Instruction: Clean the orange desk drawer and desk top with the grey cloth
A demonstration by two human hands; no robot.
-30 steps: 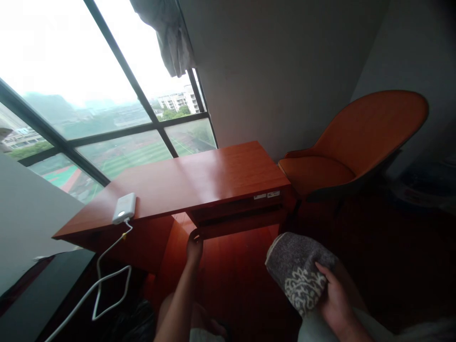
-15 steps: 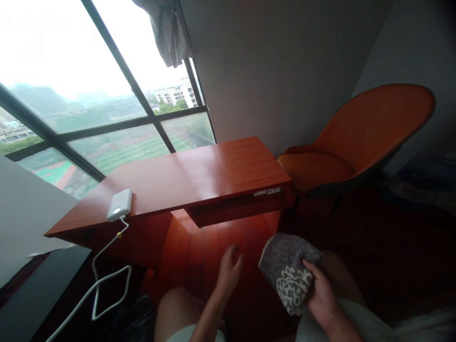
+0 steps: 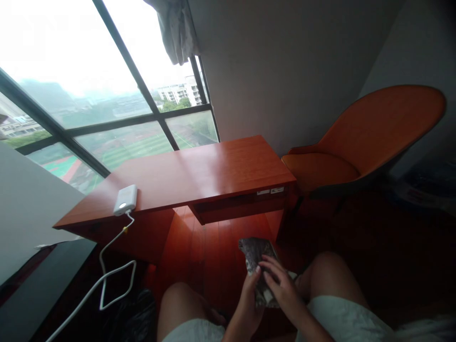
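A folded grey cloth (image 3: 254, 251) with a cream pattern is held low in front of me, above the floor between my knees. My left hand (image 3: 248, 290) grips its left side, thumb on top and the other fingers hidden beneath. From the right, my right hand (image 3: 283, 285) presses bent fingers onto the cloth's upper face, close to the left thumb. Its thumb is hard to make out. Both hands cover much of the cloth's lower part.
Ahead stands a reddish-brown desk (image 3: 199, 171) below a window. On its left end lies a white power bank (image 3: 126, 199) with a white cable (image 3: 103, 273) hanging down. An orange chair (image 3: 384, 133) is at the right. A black plastic bag (image 3: 131, 313) sits lower left.
The cloth has moved left, toward the middle, and looks more folded. My left hand, empty before, now grips it. My right hand has shifted from its edge to its top.
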